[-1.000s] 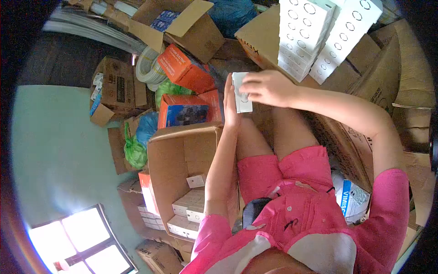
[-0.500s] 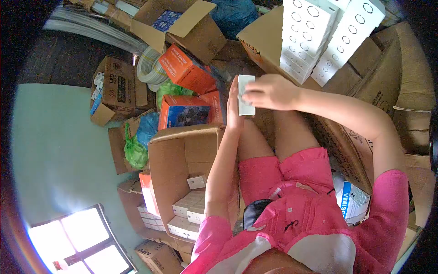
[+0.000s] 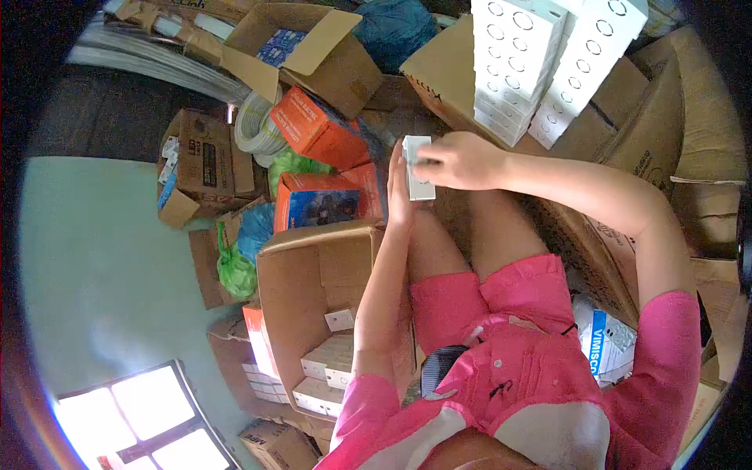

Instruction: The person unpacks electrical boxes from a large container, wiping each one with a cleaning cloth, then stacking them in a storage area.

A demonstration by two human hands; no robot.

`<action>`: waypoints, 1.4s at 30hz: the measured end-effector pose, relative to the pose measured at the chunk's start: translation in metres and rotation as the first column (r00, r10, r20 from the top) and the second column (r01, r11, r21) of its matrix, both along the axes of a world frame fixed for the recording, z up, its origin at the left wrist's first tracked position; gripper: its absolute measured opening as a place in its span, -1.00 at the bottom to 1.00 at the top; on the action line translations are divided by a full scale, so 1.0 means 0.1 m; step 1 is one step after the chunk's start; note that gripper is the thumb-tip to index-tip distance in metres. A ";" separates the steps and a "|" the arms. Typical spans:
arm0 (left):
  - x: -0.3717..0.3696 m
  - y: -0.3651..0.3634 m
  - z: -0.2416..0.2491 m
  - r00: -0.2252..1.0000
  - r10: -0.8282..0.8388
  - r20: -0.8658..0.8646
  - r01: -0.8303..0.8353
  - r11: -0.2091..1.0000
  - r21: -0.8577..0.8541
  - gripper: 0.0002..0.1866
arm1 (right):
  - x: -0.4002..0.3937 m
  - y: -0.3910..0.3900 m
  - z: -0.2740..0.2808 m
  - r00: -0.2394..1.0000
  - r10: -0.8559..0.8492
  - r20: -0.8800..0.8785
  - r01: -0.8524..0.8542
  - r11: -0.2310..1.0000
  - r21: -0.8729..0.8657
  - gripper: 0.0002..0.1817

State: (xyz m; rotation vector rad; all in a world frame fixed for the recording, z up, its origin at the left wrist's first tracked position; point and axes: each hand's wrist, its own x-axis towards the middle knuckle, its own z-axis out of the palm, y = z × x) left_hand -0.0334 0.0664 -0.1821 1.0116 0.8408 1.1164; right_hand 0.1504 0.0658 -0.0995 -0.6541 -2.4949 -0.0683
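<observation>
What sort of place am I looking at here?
Probably a storeroom for electrical supplies, perhaps also used for packing: orange boxes marked "ELECTRIC", a big open brown cardboard carton holding small white boxes, and tall stacks of white boxes with round outlines.

Readable text: 4 labels

VIMISCO on blue strip of white bag point(image 3: 615, 354). LED on brown carton point(image 3: 205, 166), left side. ELECTRIC on upper orange box point(image 3: 319, 129). MP on bottom-left carton point(image 3: 279, 445), rest unclear.
</observation>
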 end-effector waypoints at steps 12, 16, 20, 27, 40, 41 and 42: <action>0.00 -0.14 0.17 0.983 -0.176 0.043 0.182 0.957 -0.226 -0.37 | 0.04 0.05 0.01 0.991 -0.086 -0.099 0.081 0.996 -0.048 -0.76; 0.06 -0.19 0.28 0.992 -0.110 -0.069 0.091 0.967 -0.238 -0.41 | 0.05 0.07 -0.01 0.996 -0.075 -0.044 0.072 0.994 -0.080 -0.82; 0.14 -0.24 0.39 0.991 -0.126 -0.037 0.117 0.978 -0.173 -0.40 | 0.16 0.24 0.11 0.950 -0.283 -0.130 0.269 0.956 -0.113 -0.78; 0.08 -0.11 0.01 0.984 -0.176 -0.004 0.174 0.974 -0.144 -0.42 | 0.17 0.25 0.04 0.944 -0.326 -0.049 0.287 0.886 -0.364 -0.74; -0.02 -0.19 0.31 0.423 0.360 -0.832 0.049 0.907 0.418 -0.27 | 0.07 0.13 -0.01 0.999 -0.033 -0.005 0.028 0.906 -0.423 -0.73; -0.04 -0.17 0.31 0.494 0.323 -0.807 0.040 0.919 0.392 -0.28 | 0.06 0.10 -0.01 0.999 -0.033 0.009 0.033 0.919 -0.392 -0.74; -0.06 -0.15 0.30 0.564 0.285 -0.775 0.033 0.930 0.366 -0.29 | 0.05 0.07 -0.01 0.999 -0.034 0.022 0.040 0.932 -0.362 -0.74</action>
